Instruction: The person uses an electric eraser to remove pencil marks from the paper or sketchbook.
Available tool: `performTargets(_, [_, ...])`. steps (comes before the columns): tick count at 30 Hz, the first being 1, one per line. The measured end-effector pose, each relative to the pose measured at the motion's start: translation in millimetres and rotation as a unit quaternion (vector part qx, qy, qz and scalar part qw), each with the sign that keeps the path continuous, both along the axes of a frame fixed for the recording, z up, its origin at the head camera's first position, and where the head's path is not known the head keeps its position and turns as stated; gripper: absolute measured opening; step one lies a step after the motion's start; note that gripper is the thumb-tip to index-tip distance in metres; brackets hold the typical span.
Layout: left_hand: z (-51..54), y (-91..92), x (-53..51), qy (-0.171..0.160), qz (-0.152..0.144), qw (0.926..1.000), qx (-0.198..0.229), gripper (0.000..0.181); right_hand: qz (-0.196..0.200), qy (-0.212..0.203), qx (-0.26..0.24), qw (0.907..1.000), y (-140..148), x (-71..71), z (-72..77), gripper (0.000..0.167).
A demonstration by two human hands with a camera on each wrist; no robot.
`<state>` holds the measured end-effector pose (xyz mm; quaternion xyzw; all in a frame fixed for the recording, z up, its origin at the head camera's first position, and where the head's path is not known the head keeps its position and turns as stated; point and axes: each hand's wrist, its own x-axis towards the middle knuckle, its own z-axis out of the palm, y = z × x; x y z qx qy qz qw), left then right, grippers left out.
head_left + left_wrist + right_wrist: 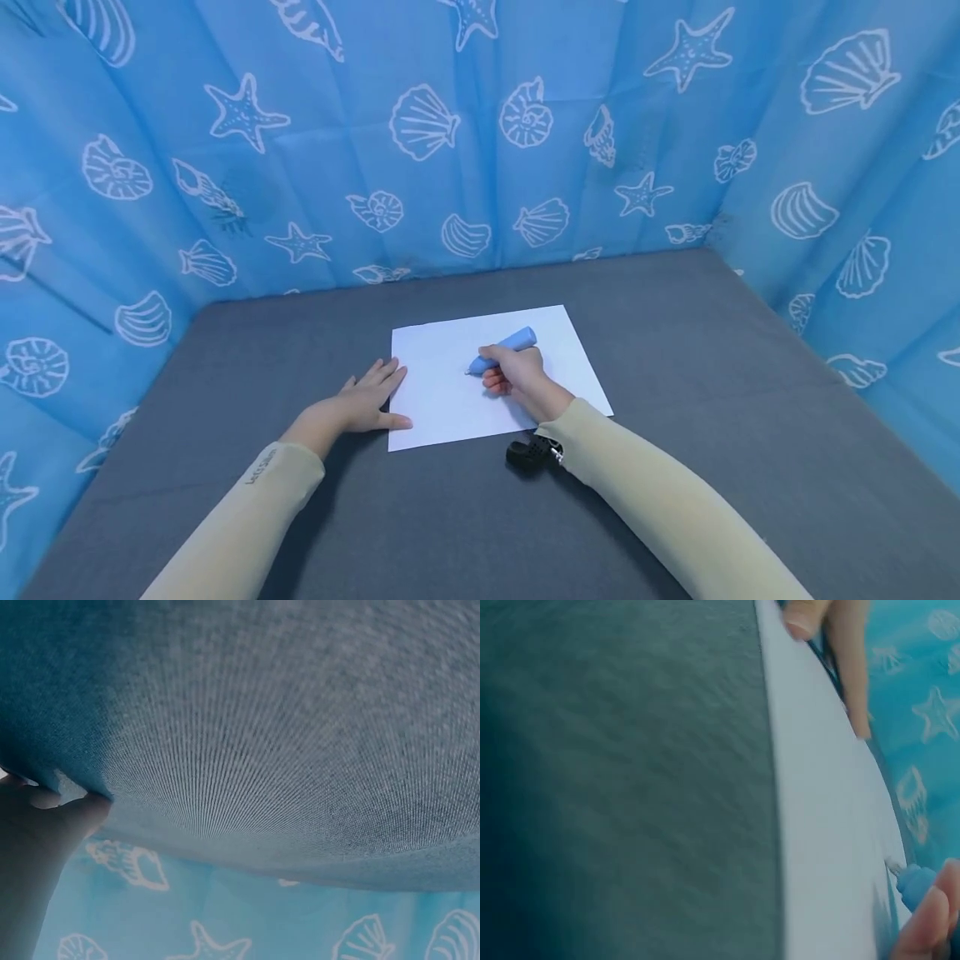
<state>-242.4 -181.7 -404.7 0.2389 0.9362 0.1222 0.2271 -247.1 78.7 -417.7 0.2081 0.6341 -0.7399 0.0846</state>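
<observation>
A white sheet of paper (438, 408) lies flat on the grey cloth-covered table. My right hand (521, 373) grips a thick light-blue pen-shaped tool (519, 339) over the sheet. The tool slants, its thin metal tip pointing left and down close to the paper; whether it touches cannot be made out. In the right wrist view, that tip and the front of the blue tool (916, 885) show at the lower right. With fingers spread, my left hand (360, 404) rests at the sheet's left edge, its thumb and fingertips on the paper. No marks can be made out on the sheet.
Grey cloth (420, 525) covers the table around the paper. A blue curtain (465, 192) with white shells and starfish hangs along the back and both sides. Under the right wrist sits a small black device (527, 454), near the sheet's front edge.
</observation>
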Motion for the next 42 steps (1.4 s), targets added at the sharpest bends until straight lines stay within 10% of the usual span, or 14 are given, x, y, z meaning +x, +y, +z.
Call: performTargets(42, [-4.8,4.1,-2.4,0.006,0.007,0.9997,-0.021,0.098,0.11,-0.021,-0.076,0.9908,16.9,-0.2,2.6,0.021])
